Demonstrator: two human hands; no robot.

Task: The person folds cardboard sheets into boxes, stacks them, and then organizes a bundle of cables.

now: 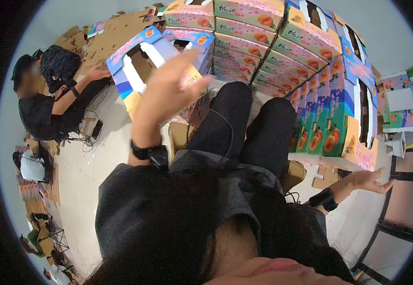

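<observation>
My left hand [172,88], a little blurred, is raised in front of a blue and white peach gift box [147,34] with a cut-out in its top. Its fingers are stretched out and hold nothing that shows; whether it touches the box is hidden. A second such box [194,36] stands just behind. On the other side, my right hand [371,181] is open, palm up, below the near corner of a row of green and blue peach boxes [336,135]. A gap appears between those fingers and the boxes.
Tall stacks of pink peach boxes [247,35] rise ahead of my knees. A co-worker in black [38,111] sits at the left, one hand near the tilted box. Flat cardboard [116,40] lies behind. Cables [90,137] trail on the floor; a black-framed panel [408,199] stands right.
</observation>
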